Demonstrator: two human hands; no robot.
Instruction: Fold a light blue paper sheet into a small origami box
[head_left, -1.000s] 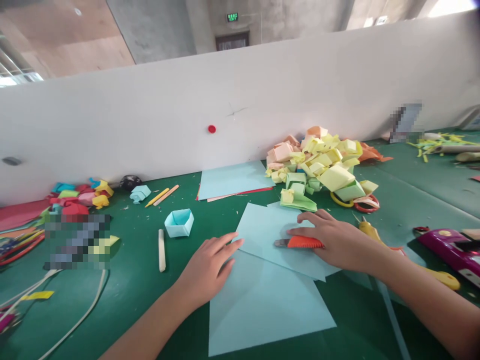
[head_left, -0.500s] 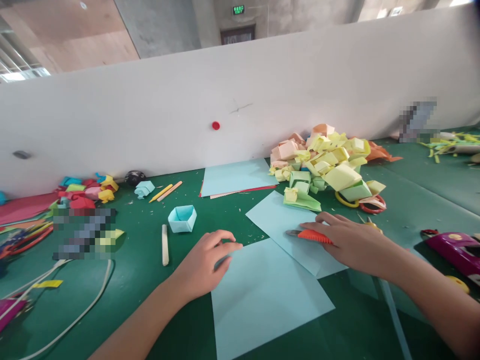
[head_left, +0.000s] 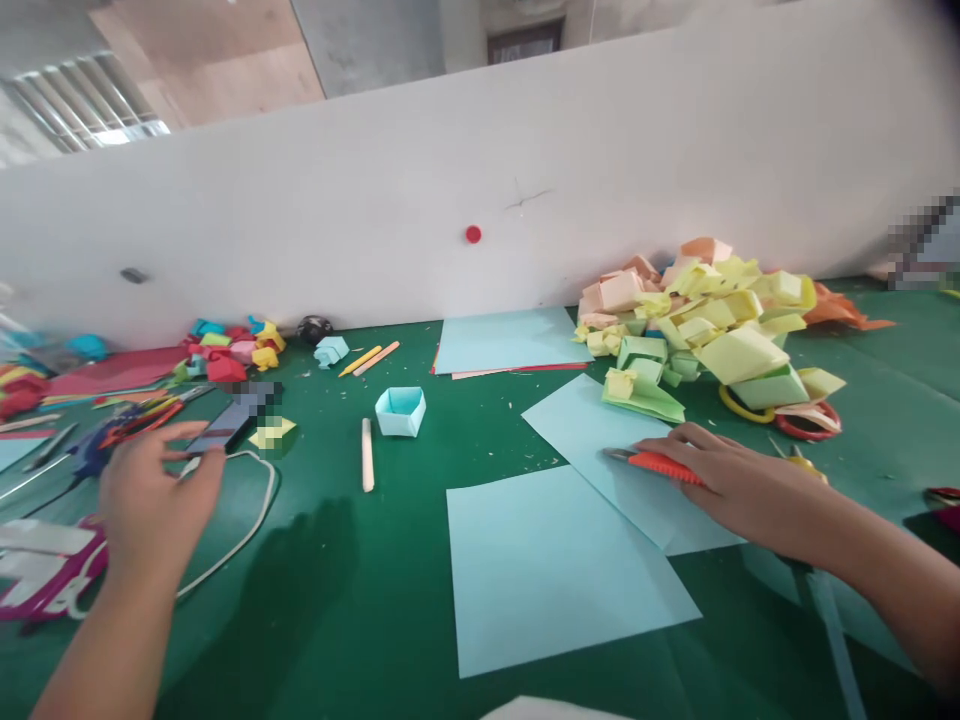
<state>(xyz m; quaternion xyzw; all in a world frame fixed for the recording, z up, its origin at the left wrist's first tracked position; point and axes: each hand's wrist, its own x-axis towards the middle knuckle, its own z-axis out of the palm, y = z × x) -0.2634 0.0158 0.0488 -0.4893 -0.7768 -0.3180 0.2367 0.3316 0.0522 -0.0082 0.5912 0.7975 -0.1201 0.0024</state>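
Note:
My right hand (head_left: 724, 480) is closed round an orange utility knife (head_left: 664, 466), its grey tip pointing left. The knife lies low over a light blue sheet (head_left: 570, 425) that partly overlaps a second blue sheet (head_left: 555, 570). At the left, my left hand (head_left: 154, 500) is open, thumb and forefinger apart, beside a partly blurred phone (head_left: 232, 425) with a white cable (head_left: 262, 500). Whether the fingertips touch the phone I cannot tell. A small folded blue paper box (head_left: 400, 412) and a pale stick (head_left: 367, 455) stand between the hands.
A heap of folded paper pieces (head_left: 705, 320) lies at the back right, with scissors (head_left: 806, 420) below it. Stacked sheets (head_left: 514, 340) rest against the white partition (head_left: 360, 220). Coloured clay-like pieces (head_left: 232, 355) and two pencil-like sticks (head_left: 371, 360) lie at the back left.
My left hand has moved left from the blue sheet to beside the phone. My right hand still holds the utility knife. The view has turned left.

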